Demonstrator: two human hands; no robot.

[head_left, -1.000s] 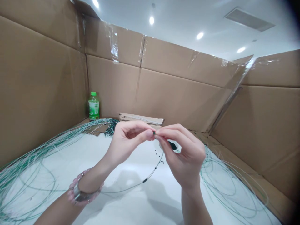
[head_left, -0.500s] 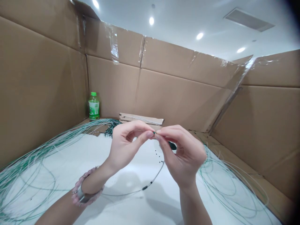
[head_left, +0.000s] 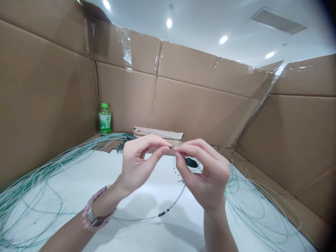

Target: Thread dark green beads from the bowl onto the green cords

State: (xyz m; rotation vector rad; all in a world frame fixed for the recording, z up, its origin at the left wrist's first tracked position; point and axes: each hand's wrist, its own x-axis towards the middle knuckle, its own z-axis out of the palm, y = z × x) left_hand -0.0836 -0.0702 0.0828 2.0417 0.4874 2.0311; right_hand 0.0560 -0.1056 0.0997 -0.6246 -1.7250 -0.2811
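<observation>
Near the middle of the view, my left hand [head_left: 139,161] pinches a tiny dark green bead [head_left: 171,148] between thumb and forefinger. My right hand [head_left: 206,171] is closed just beside it, its fingertips on a thin cord at the bead. A thin cord [head_left: 178,197] curves below my hands over the white surface, with several dark beads [head_left: 163,213] threaded on it. Behind my right hand stands a white bowl of dark green beads [head_left: 191,162], partly hidden. Several loose dark beads [head_left: 179,181] lie left of my right hand.
Long green and white cords [head_left: 34,182] spread over the left side, and more cords [head_left: 252,206] lie at the right. A green bottle [head_left: 105,119] stands at the back left. Cardboard walls [head_left: 204,105] surround the white surface [head_left: 141,227]. A cardboard strip [head_left: 157,133] lies at the back.
My hands have moved slightly apart, so a little cord shows between the fingertips. More of the bead bowl is visible. The beads on the hanging cord have shifted slightly.
</observation>
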